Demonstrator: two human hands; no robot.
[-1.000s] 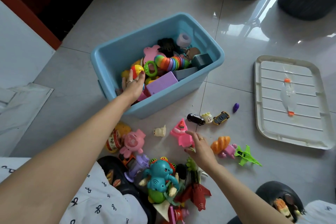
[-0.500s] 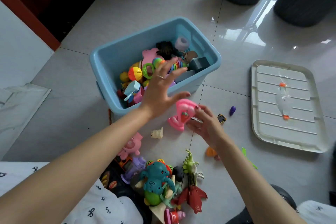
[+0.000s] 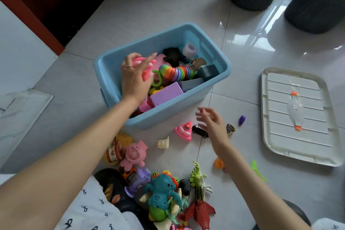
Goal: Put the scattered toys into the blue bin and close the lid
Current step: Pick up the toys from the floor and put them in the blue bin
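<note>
With the left hand (image 3: 135,78) grasping a pink toy (image 3: 147,69) over the part-filled blue bin (image 3: 179,114) and the right hand (image 3: 212,123) released, many toys still litter the floor (image 3: 233,155) and the lid (image 3: 298,115) lies apart.

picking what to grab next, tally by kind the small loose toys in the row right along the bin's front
toy cars: 2 (black car, yellow car)
pink cake slice: 1
cream figure: 1
purple piece: 1
total: 5
</note>
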